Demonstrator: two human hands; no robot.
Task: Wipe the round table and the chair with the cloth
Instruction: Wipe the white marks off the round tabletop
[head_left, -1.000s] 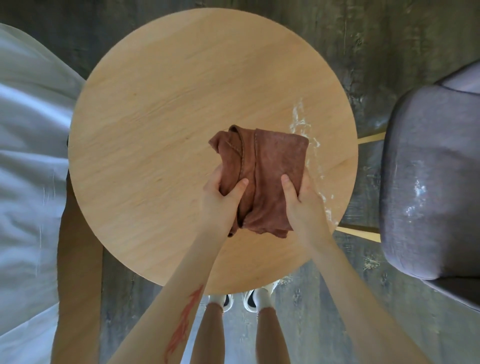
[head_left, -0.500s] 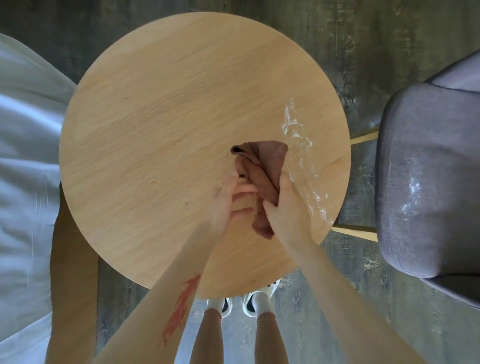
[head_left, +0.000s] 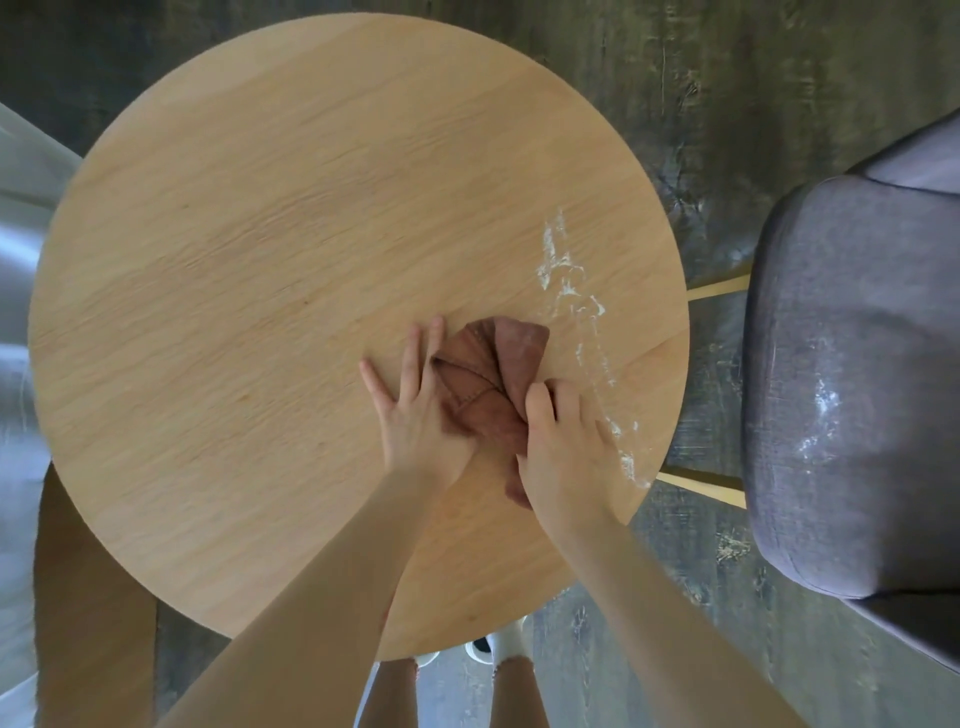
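A round wooden table (head_left: 260, 312) fills the middle of the view. A folded brown cloth (head_left: 491, 379) lies bunched on its right half. My left hand (head_left: 415, 410) rests flat beside and partly under the cloth, fingers spread. My right hand (head_left: 566, 447) grips the cloth's near end with curled fingers. White powdery smears (head_left: 571, 291) run down the table's right side, just right of the cloth. A grey upholstered chair (head_left: 852, 389) stands to the right, with white marks (head_left: 821, 415) on its seat.
A white bed sheet (head_left: 21, 312) lies along the left edge. Thin wooden table legs (head_left: 696, 480) show in the gap between table and chair. My legs and white shoes (head_left: 498, 649) stand on the dark floor below the table's near edge.
The cloth went from spread between both hands to bunched small. My left hand let go and opened flat; my right hand kept hold. The view shifted slightly.
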